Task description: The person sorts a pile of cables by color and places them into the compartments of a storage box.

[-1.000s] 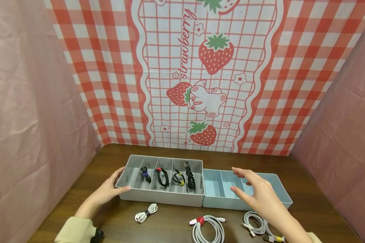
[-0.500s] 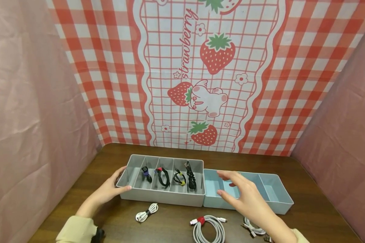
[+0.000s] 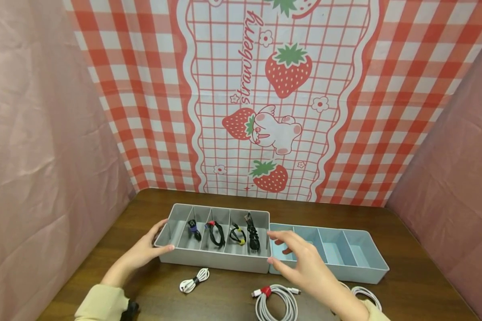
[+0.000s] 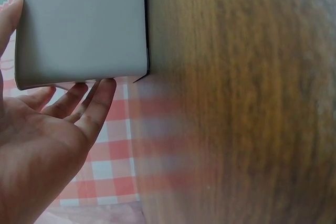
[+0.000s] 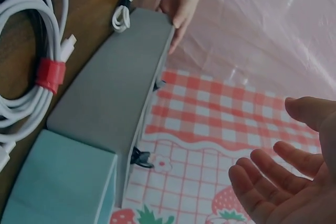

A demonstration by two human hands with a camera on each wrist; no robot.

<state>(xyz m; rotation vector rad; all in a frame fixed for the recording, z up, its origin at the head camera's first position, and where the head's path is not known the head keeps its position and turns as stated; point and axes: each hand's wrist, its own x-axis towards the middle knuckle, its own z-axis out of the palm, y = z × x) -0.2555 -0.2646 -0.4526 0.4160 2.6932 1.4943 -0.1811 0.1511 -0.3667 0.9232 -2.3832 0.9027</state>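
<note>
A gray divided box (image 3: 214, 261) sits on a brown wood-grain table (image 3: 329, 212), toward six o'clock in the head view, its nine o'clock end clasped by a person's left hand (image 3: 144, 248) between thumb and fingers. At its three o'clock end stands a light-blue box (image 3: 355, 273), where the right hand (image 3: 300, 262) hovers, thumb and fingers apart. A checked, strawberry-print cloth (image 3: 156, 111) rises at twelve o'clock, flanked by pink drapes (image 3: 44, 156) at nine and three.
</note>
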